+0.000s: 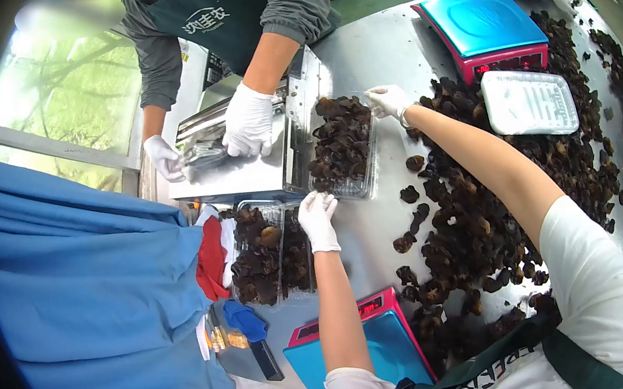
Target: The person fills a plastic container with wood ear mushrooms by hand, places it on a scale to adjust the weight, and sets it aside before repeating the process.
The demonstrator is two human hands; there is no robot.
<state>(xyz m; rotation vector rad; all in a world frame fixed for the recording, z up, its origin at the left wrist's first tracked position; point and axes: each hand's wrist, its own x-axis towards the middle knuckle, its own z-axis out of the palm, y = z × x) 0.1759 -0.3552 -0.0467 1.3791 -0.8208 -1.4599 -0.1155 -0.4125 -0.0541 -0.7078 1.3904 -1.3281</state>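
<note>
A clear plastic tray (372,177) filled with dark wood ear mushrooms (339,142) lies between my two gloved hands, beside a metal wrapping machine. My left hand (318,220) is pinched at the tray's near left corner. At the far right corner, the fingers of my right hand (390,103) are closed on the tray's rim. Below the machine, left of my left hand, are more filled trays (282,262). Across the table a co-worker's white-gloved hands (249,121) are over the machine's metal top (237,176).
A blue-topped scale (487,20) stands at the far right, with a stack of white trays (530,103) nearby. Loose wood ears (473,215) cover much of the steel table. A second scale (388,342) is under my left forearm. Blue cloth (94,293) hangs at left.
</note>
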